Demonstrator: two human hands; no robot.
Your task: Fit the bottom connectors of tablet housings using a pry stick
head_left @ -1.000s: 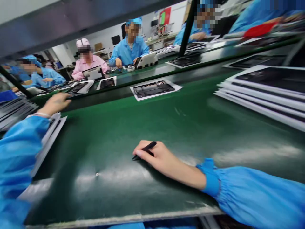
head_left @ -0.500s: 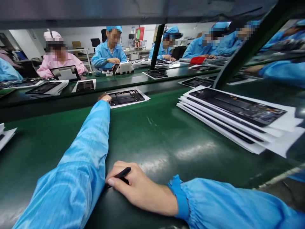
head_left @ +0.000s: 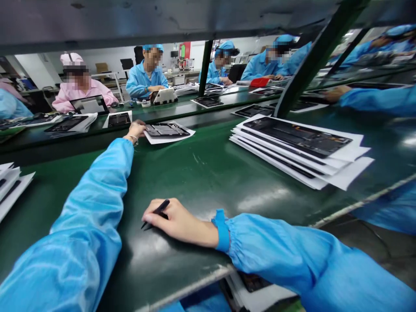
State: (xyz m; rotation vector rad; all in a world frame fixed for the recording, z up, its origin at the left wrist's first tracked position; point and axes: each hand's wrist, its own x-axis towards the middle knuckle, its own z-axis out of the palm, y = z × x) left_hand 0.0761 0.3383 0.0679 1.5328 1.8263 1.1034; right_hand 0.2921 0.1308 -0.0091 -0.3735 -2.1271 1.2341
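Observation:
Far out across the bench, my left hand (head_left: 136, 129) is closed on the left end of an opened tablet housing (head_left: 169, 129), a dark shell with inner parts showing. A white sheet of paper (head_left: 159, 140) lies under the housing, and its near corner hangs slightly bent. My left fingers are partly hidden. Nearer to me, my right hand (head_left: 178, 221) rests low over the green bench top, its fingers wrapped round slim black tweezers (head_left: 161, 207) with the tips pointing down to the left.
On the right stands a stack of tablet housings (head_left: 295, 134) interleaved with white paper. Another papered stack (head_left: 13, 186) is at the left edge. A green metal post (head_left: 312, 60) slants up behind the right stack. Co-workers (head_left: 147, 73) sit across the line; a co-worker's sleeve (head_left: 377, 99) reaches in from the right.
The view has shifted. My left hand now shows more fully at the housing's left end, and the housing and paper sit slightly turned. My right hand still holds the tweezers.

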